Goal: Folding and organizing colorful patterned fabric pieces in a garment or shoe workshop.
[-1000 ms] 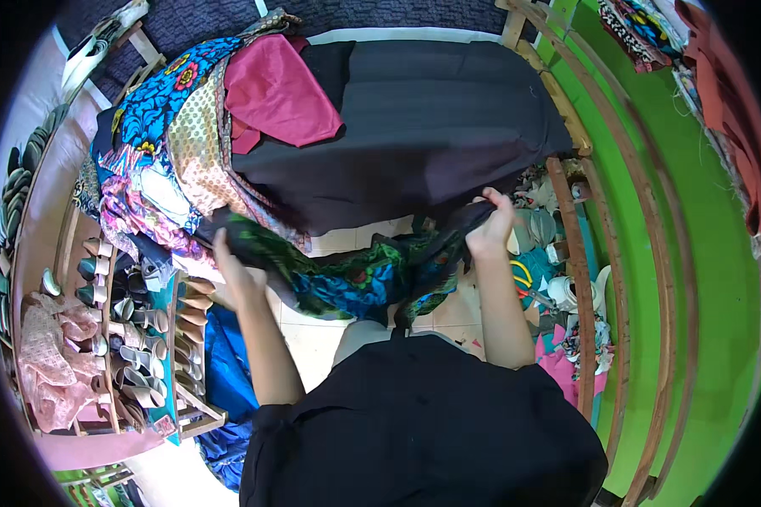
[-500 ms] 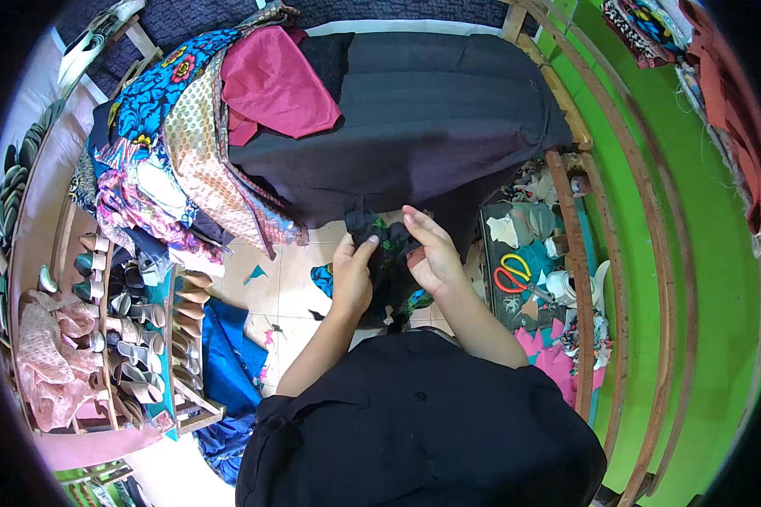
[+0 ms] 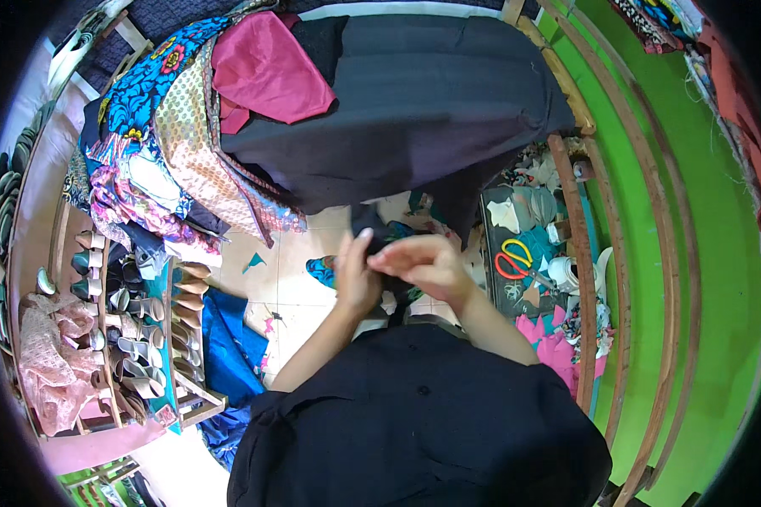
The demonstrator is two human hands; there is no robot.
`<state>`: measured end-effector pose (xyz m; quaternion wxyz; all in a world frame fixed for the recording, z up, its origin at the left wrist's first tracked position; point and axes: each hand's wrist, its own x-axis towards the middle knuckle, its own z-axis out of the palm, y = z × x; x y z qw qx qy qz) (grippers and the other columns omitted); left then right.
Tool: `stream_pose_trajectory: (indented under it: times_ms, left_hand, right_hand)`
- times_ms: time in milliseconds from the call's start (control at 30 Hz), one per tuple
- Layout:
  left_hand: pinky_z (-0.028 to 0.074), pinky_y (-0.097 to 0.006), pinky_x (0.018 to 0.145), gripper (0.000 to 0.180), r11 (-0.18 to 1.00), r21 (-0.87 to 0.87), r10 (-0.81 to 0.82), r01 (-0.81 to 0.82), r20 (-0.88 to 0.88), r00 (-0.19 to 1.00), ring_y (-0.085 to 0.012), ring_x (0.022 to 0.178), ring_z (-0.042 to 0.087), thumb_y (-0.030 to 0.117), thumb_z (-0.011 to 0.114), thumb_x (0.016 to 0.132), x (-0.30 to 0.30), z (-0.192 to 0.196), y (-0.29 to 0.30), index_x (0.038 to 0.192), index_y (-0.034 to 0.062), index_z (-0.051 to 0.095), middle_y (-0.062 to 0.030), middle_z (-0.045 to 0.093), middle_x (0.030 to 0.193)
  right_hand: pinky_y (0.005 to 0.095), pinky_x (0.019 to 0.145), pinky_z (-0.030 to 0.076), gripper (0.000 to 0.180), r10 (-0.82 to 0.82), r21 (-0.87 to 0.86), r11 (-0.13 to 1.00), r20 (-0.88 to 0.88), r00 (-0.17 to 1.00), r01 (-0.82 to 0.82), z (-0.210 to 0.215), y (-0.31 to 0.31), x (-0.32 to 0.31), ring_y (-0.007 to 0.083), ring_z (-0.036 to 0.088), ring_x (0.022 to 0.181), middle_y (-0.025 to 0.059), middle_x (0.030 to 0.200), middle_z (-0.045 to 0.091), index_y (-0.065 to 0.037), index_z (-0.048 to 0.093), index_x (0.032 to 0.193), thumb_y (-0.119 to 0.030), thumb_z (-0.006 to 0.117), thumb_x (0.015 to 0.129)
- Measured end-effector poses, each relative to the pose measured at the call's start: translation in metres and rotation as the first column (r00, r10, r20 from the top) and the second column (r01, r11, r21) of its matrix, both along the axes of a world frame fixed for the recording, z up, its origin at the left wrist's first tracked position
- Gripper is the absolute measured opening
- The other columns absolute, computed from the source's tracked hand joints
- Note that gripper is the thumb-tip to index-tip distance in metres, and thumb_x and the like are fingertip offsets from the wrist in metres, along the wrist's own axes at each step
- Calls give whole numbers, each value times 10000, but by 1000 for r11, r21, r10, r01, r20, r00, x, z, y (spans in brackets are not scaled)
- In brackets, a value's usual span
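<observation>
A piece of black cloth [image 3: 365, 221] sticks up from my left hand [image 3: 358, 283], which is closed on it in front of my body. My right hand [image 3: 431, 266] reaches across, its fingers bent together and their tips at the left thumb. Whatever lies between those fingertips is hidden. Dark cloth with green spots shows just behind the hands, partly covered by them. Ahead of me, a large black cloth [image 3: 423, 76] is draped over a broad piece of furniture and hangs toward my hands.
Scissors [image 3: 512, 260] with red and yellow handles lie among scraps at right, beside wooden rails [image 3: 575, 253]. Patterned fabrics [image 3: 186, 127] and a crimson cloth [image 3: 271, 72] are heaped at left, above racks of shoes [image 3: 139, 351]. Blue cloth [image 3: 232, 346] and scraps lie on the tiled floor [image 3: 296, 313].
My right hand has moved left to meet the left one, and its spread fingers have come together. The left hand keeps its hold on the black cloth. The view has shifted slightly.
</observation>
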<state>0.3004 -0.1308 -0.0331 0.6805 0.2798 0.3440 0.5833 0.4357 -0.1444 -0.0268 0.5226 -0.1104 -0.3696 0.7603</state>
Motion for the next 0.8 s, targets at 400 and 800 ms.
stream_pose_trajectory:
  times_ms: [400,800]
  left_hand:
    - [422,-291,826,278,920,-248,-265,305,183,947,-176,917,548,182,447,843,-22,-64,48,1036,-9,507,-99,582,980]
    - [447,-319,813,281,993,51,-109,109,13,994,-192,906,577,178,435,851,-109,64,59,1051,-5,512,-88,596,965]
  right_hand:
    - [246,822,393,562,-388,198,921,535,750,335,-79,43,26,156,525,928,75,1156,488,-37,447,1157,-25,612,619]
    - [391,678,426,254,-398,370,897,914,-82,-241,-177,42,33,304,550,806,116,825,584,-26,627,833,-230,632,683]
